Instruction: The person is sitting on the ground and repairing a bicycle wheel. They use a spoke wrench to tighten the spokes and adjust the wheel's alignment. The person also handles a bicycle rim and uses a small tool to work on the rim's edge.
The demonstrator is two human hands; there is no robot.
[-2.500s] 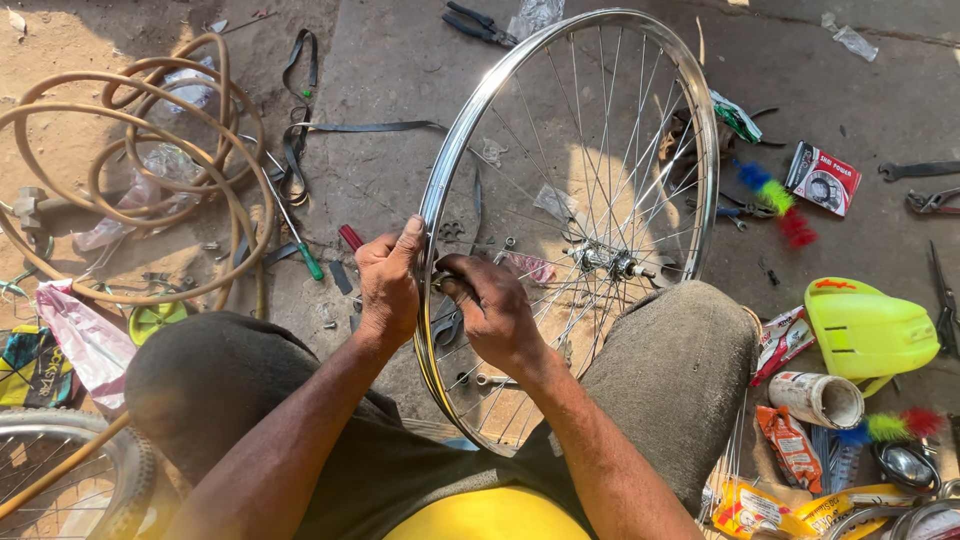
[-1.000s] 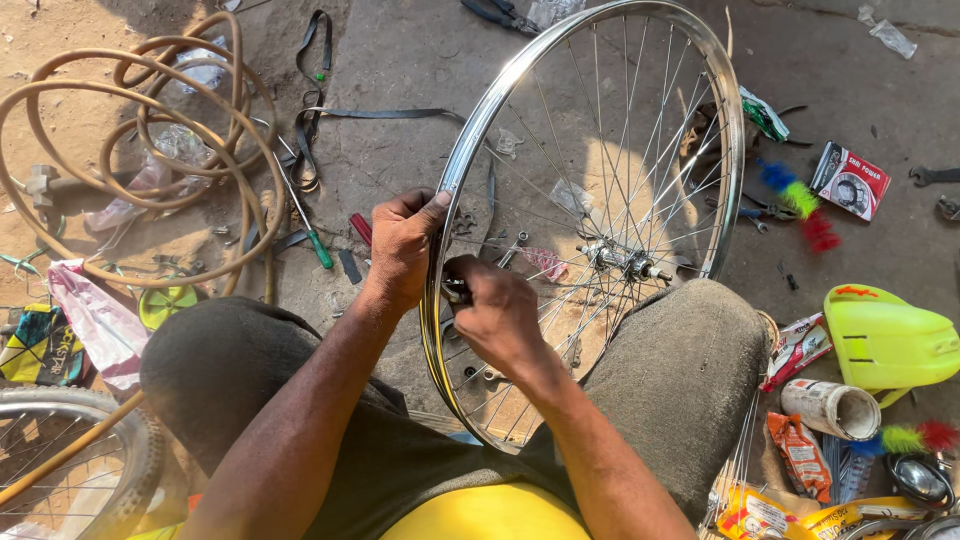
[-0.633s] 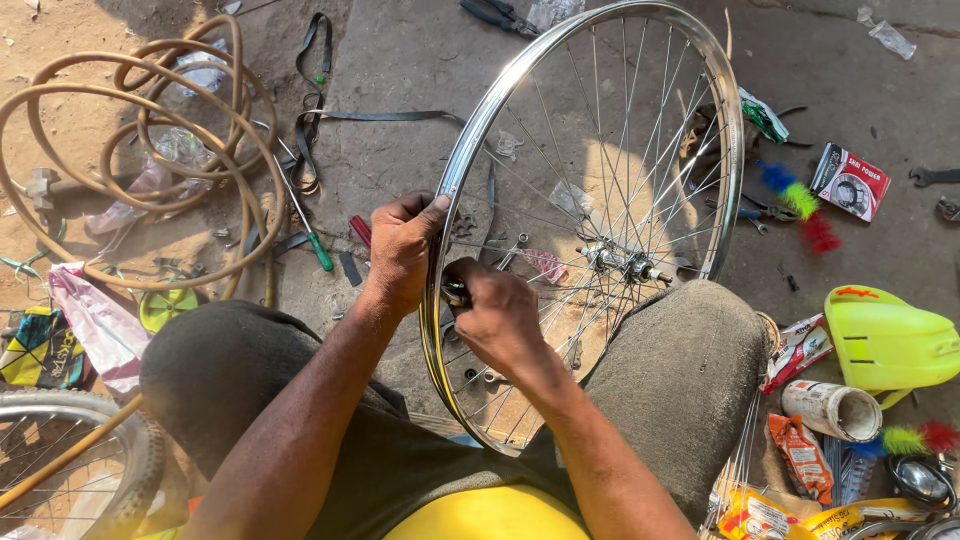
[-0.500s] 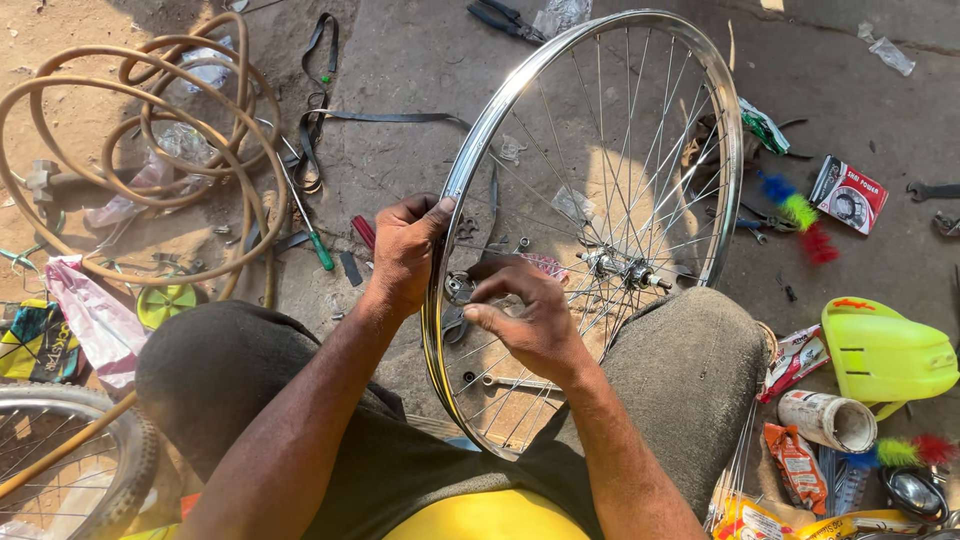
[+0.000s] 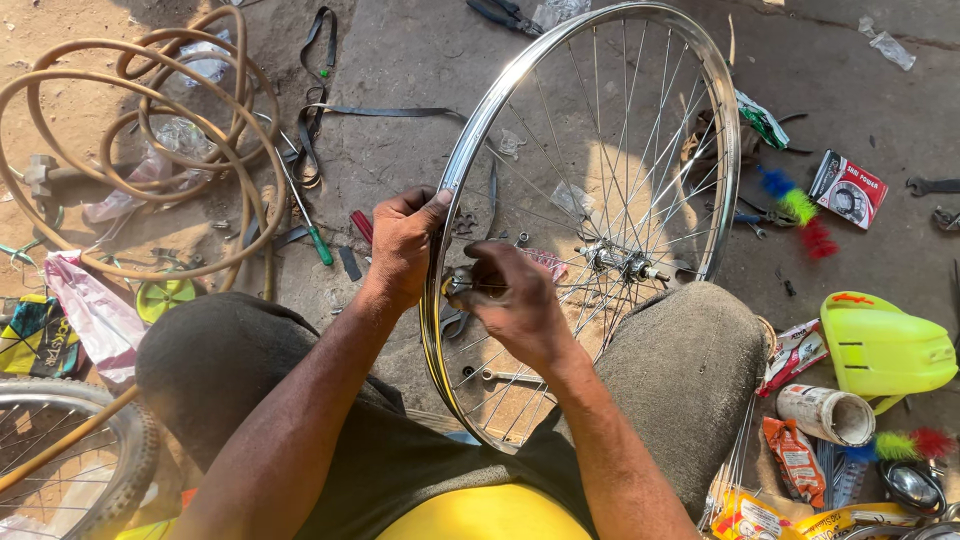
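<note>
Currently the bicycle wheel rim [image 5: 470,160] stands upright on edge between the person's knees, on the concrete floor [image 5: 400,60], bare of any tyre, spokes and hub [image 5: 622,262] in place. Left hand [image 5: 403,245] grips the rim from the outer side: thumb over the top edge, fingers [image 5: 385,215] curled shut around the metal. Right hand [image 5: 512,295] sits inside the wheel, just beside the left; its fingers are pinched together on a small metal tool [image 5: 458,285] set against the inner face of the rim where a spoke meets it. Exact kind of tool cannot be told; mostly hidden by the hand.

Surroundings: coiled tan hose [image 5: 130,150] lies to the left on the dirt, well apart from the wheel. Green-handled screwdriver [image 5: 305,215] and a black rubber strip [image 5: 320,100] lie near the hose. A second wheel with tyre [image 5: 95,450] shows at the lower left corner. To the right: yellow-green plastic part [image 5: 880,345], a paper roll [image 5: 825,415], coloured brushes [image 5: 800,210], a small printed box [image 5: 848,188]. An open-ended spanner [image 5: 510,377] lies on the floor behind the spokes, below the right hand.
</note>
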